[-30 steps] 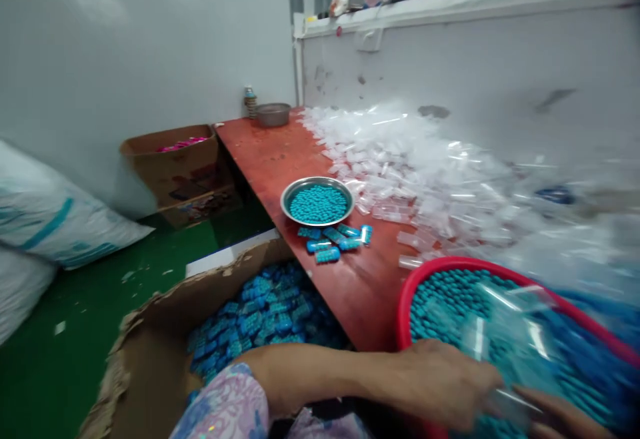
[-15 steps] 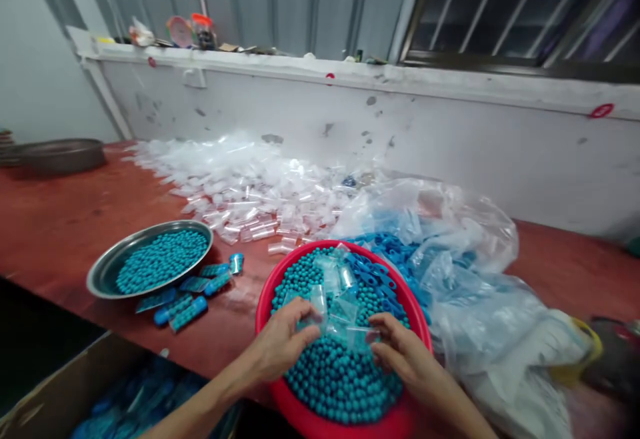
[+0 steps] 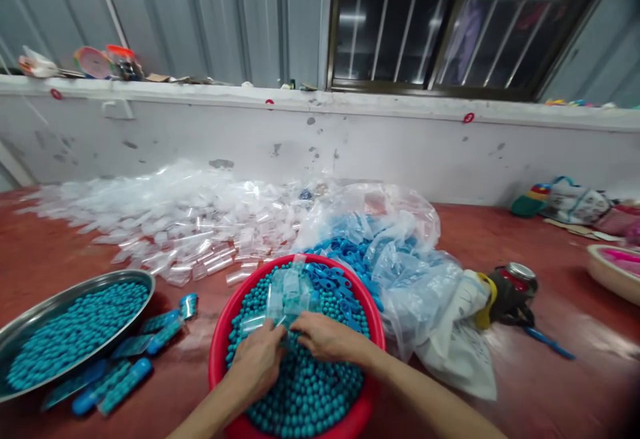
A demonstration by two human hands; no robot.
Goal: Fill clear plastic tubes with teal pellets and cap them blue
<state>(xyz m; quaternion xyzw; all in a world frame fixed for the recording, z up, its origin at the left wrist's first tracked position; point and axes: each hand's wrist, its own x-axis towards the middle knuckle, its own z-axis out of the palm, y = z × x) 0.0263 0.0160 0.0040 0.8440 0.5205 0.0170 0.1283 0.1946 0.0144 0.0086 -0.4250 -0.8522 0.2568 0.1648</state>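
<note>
A red basin point(image 3: 219, 346) holds teal beads point(image 3: 320, 392), blue plastic caps point(image 3: 333, 280) and clear tubes point(image 3: 290, 287). Over the middle of it my left hand point(image 3: 260, 356) has its fingers pressed together near the clear tubes. Close on its right is my right hand point(image 3: 320, 336), fingertips pinched and almost touching the left ones. What the fingers hold is too small and blurred to name. Left of the basin, a metal bowl point(image 3: 145, 284) contains more teal beads, with several bead-filled tubes point(image 3: 125, 382) beside it.
A wide heap of clear tubes point(image 3: 200, 226) lies along the wall. Behind and right of the basin are plastic bags point(image 3: 425, 286) with blue caps, a white sack point(image 3: 465, 352) and a dark mug point(image 3: 510, 292). A pale basin point(image 3: 613, 278) stands at the far right.
The view has turned to the right, bringing the mug and pale basin into clearer sight. My hands, earlier apart over the red basin, have come together at its middle.
</note>
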